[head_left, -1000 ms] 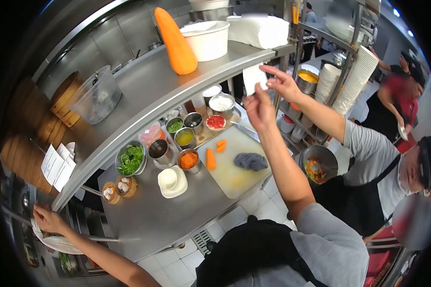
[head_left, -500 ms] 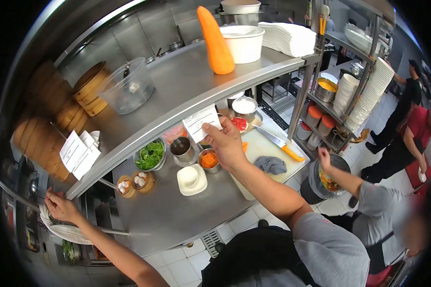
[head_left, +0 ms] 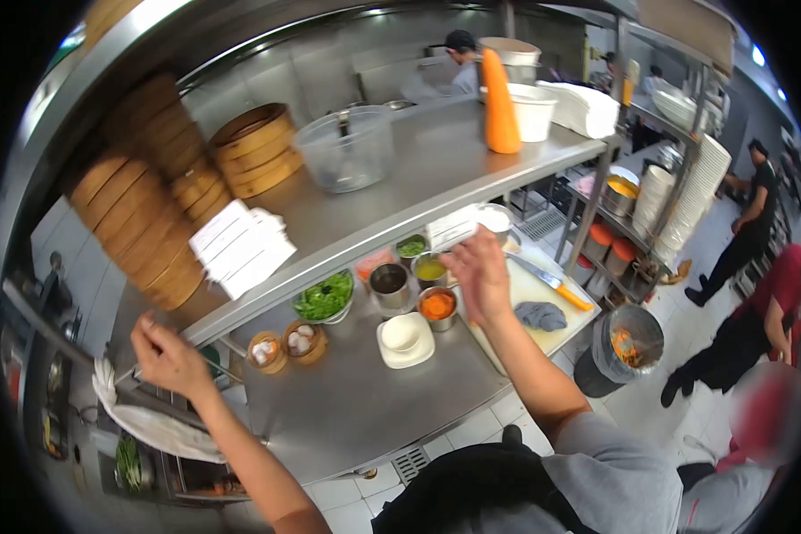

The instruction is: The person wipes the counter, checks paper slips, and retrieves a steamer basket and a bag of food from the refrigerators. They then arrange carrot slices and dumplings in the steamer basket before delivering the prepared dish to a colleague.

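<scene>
My right hand (head_left: 481,271) is raised in front of the shelf edge, its fingers near a small printed slip (head_left: 452,230) at the shelf's front rail; whether it still pinches the slip is unclear. My left hand (head_left: 171,356) is at the left end of the shelf with its fingers curled together, and what they hold, if anything, is too small to make out. Above it, several white paper slips (head_left: 240,247) hang over the shelf edge. Below lie two small bamboo baskets (head_left: 265,352) with white pieces, and a white cup (head_left: 401,333) on a square dish.
Bamboo steamers (head_left: 133,231), a clear tub (head_left: 345,149) and a large carrot (head_left: 501,107) stand on the shelf (head_left: 418,169). A knife (head_left: 552,283) and grey cloth (head_left: 540,316) lie on the cutting board (head_left: 507,343). A bin (head_left: 618,351) and people are at the right.
The view has turned left. My right hand and its slip have come up to the shelf rail, and the fingers have spread. The co-worker's arm over the bin has gone from view.
</scene>
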Action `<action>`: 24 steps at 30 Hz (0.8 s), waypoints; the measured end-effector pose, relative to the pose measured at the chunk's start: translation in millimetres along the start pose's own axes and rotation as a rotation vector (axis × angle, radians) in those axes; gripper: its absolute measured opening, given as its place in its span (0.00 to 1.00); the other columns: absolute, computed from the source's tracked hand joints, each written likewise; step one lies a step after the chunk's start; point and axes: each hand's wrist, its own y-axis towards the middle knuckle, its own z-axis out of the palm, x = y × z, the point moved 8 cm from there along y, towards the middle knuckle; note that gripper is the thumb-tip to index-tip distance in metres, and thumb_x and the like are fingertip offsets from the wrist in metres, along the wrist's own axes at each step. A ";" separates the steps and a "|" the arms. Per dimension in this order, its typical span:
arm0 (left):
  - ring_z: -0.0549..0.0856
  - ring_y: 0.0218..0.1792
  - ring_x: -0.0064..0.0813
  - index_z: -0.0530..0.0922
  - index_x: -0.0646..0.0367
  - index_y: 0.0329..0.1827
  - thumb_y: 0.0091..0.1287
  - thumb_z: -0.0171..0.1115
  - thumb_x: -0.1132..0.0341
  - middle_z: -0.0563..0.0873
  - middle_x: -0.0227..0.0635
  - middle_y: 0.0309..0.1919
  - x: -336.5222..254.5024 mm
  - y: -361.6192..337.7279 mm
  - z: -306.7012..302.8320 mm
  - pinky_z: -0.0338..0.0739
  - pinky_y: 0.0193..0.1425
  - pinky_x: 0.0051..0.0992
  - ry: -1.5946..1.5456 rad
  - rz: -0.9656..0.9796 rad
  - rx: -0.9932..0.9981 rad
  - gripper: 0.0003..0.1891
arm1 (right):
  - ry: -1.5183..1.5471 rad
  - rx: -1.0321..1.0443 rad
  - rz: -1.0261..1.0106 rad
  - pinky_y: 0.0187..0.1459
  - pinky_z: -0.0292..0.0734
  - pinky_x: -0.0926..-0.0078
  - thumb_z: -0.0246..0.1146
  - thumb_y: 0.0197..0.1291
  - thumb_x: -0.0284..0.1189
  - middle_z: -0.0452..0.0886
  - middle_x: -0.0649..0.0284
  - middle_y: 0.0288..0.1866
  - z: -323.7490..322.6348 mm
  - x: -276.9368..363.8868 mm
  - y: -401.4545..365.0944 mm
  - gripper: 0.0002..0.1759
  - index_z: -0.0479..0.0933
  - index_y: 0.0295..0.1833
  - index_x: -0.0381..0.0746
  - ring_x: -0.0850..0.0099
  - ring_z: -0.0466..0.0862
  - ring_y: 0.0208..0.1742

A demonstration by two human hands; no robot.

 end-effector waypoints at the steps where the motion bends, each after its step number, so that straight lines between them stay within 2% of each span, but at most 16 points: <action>1: 0.77 0.22 0.23 0.84 0.62 0.44 0.77 0.54 0.62 0.80 0.32 0.22 -0.9 0.2 0.8 0.72 0.28 0.27 0.011 -0.021 0.020 0.14 | 0.005 -0.047 0.054 0.62 0.76 0.59 0.59 0.73 0.43 0.77 0.54 0.63 -11.3 -11.4 -5.4 0.27 0.63 0.69 0.40 0.64 0.78 0.63; 3: 0.81 0.30 0.26 0.85 0.62 0.44 0.76 0.56 0.64 0.86 0.35 0.31 -7.5 -1.2 1.9 0.76 0.35 0.29 -0.024 -0.054 0.032 0.12 | -0.085 -0.167 0.232 0.66 0.74 0.59 0.57 0.73 0.49 0.74 0.51 0.67 -39.5 -39.4 -27.8 0.32 0.62 0.72 0.42 0.61 0.77 0.66; 4: 0.82 0.31 0.26 0.85 0.59 0.45 0.74 0.58 0.61 0.86 0.34 0.31 -2.4 -3.7 4.4 0.78 0.39 0.30 -0.026 0.063 -0.015 0.12 | -0.174 -0.209 0.366 0.67 0.72 0.59 0.56 0.73 0.50 0.73 0.51 0.69 -52.3 -61.6 -45.5 0.33 0.62 0.73 0.42 0.60 0.76 0.67; 5: 0.84 0.37 0.30 0.85 0.58 0.46 0.72 0.61 0.61 0.88 0.38 0.38 -6.7 -3.6 4.4 0.79 0.45 0.33 0.049 0.062 0.037 0.11 | -0.241 -0.190 0.504 0.64 0.74 0.65 0.57 0.73 0.49 0.74 0.53 0.69 -73.8 -92.6 -71.2 0.29 0.67 0.70 0.43 0.63 0.77 0.66; 6: 0.86 0.43 0.37 0.85 0.58 0.47 0.71 0.62 0.62 0.88 0.40 0.42 -3.6 -7.2 3.6 0.78 0.50 0.36 0.133 0.105 0.054 0.10 | -0.313 -0.153 0.661 0.55 0.76 0.72 0.56 0.74 0.48 0.80 0.58 0.58 -84.1 -123.5 -102.8 0.22 0.73 0.60 0.42 0.69 0.81 0.56; 8: 0.84 0.49 0.45 0.83 0.57 0.51 0.70 0.61 0.65 0.87 0.42 0.46 -12.9 -3.2 -5.3 0.76 0.54 0.39 0.023 0.150 0.153 0.11 | -0.334 0.188 0.767 0.37 0.73 0.73 0.53 0.76 0.46 0.78 0.68 0.37 -97.8 -183.9 -179.9 0.16 0.75 0.44 0.45 0.76 0.78 0.37; 9: 0.84 0.47 0.45 0.82 0.59 0.52 0.70 0.60 0.66 0.86 0.43 0.44 -12.7 -2.3 -7.9 0.77 0.52 0.40 -0.019 0.154 0.187 0.11 | -0.064 0.462 0.952 0.37 0.75 0.73 0.53 0.76 0.45 0.80 0.66 0.37 -99.5 -215.3 -226.2 0.17 0.75 0.47 0.43 0.75 0.80 0.37; 10: 0.83 0.45 0.47 0.80 0.61 0.52 0.70 0.60 0.67 0.85 0.45 0.42 -15.5 1.3 -17.8 0.76 0.51 0.41 -0.119 0.135 0.203 0.11 | -0.556 0.268 1.220 0.43 0.78 0.71 0.55 0.76 0.44 0.82 0.63 0.39 -81.3 -210.6 -266.9 0.17 0.76 0.48 0.41 0.72 0.83 0.41; 14: 0.81 0.44 0.47 0.77 0.65 0.50 0.65 0.63 0.70 0.82 0.47 0.40 -17.4 -5.9 -34.1 0.74 0.51 0.41 -0.233 0.145 0.303 0.13 | -0.565 1.249 1.544 0.55 0.80 0.69 0.64 0.70 0.38 0.85 0.57 0.52 -0.5 -218.2 -371.2 0.18 0.78 0.56 0.36 0.67 0.85 0.54; 15: 0.81 0.44 0.47 0.76 0.66 0.50 0.64 0.63 0.70 0.82 0.46 0.41 -25.3 -7.4 -36.4 0.74 0.51 0.41 -0.216 0.218 0.337 0.14 | -0.584 1.474 1.488 0.54 0.80 0.71 0.67 0.68 0.37 0.85 0.57 0.54 23.3 -215.1 -382.4 0.21 0.78 0.58 0.35 0.67 0.86 0.53; 16: 0.81 0.45 0.46 0.75 0.67 0.51 0.63 0.64 0.70 0.81 0.46 0.41 -32.5 -9.7 -38.5 0.73 0.51 0.41 -0.213 0.307 0.376 0.15 | -0.555 1.497 1.492 0.54 0.80 0.71 0.67 0.68 0.37 0.85 0.57 0.54 29.7 -226.6 -385.9 0.21 0.78 0.58 0.35 0.67 0.86 0.53; 17: 0.80 0.52 0.48 0.74 0.66 0.55 0.61 0.65 0.71 0.80 0.48 0.50 -31.0 -11.9 -40.6 0.74 0.57 0.41 -0.200 0.317 0.461 0.19 | -0.566 1.707 1.332 0.54 0.80 0.71 0.67 0.67 0.37 0.86 0.57 0.53 38.0 -237.8 -389.3 0.20 0.78 0.57 0.35 0.67 0.86 0.52; 18: 0.80 0.52 0.48 0.74 0.66 0.55 0.61 0.65 0.71 0.80 0.48 0.50 -31.7 -14.6 -49.1 0.74 0.57 0.41 -0.187 0.323 0.470 0.19 | -0.579 1.899 1.155 0.53 0.80 0.72 0.68 0.67 0.37 0.86 0.56 0.52 47.2 -243.1 -390.9 0.19 0.79 0.56 0.35 0.67 0.86 0.51; 20: 0.76 0.60 0.51 0.74 0.65 0.59 0.58 0.68 0.71 0.76 0.50 0.59 -30.6 -18.2 -72.6 0.73 0.63 0.42 -0.105 0.393 0.411 0.24 | -0.627 1.872 1.108 0.53 0.80 0.71 0.68 0.67 0.35 0.87 0.55 0.48 54.5 -262.0 -378.5 0.17 0.80 0.55 0.36 0.67 0.86 0.49; 22: 0.73 0.66 0.52 0.73 0.62 0.63 0.56 0.71 0.71 0.72 0.50 0.64 2.1 -12.7 -125.0 0.70 0.68 0.43 0.118 0.387 0.390 0.30 | -0.675 1.602 0.993 0.52 0.81 0.70 0.68 0.66 0.33 0.87 0.56 0.46 62.5 -284.3 -348.5 0.16 0.80 0.54 0.35 0.68 0.87 0.47; 24: 0.74 0.65 0.47 0.71 0.60 0.67 0.56 0.73 0.69 0.74 0.47 0.64 44.4 13.5 -209.8 0.71 0.67 0.40 0.445 0.416 0.172 0.33 | -0.644 1.505 0.948 0.51 0.81 0.70 0.68 0.66 0.32 0.87 0.58 0.45 52.3 -303.1 -341.4 0.14 0.81 0.53 0.36 0.70 0.86 0.47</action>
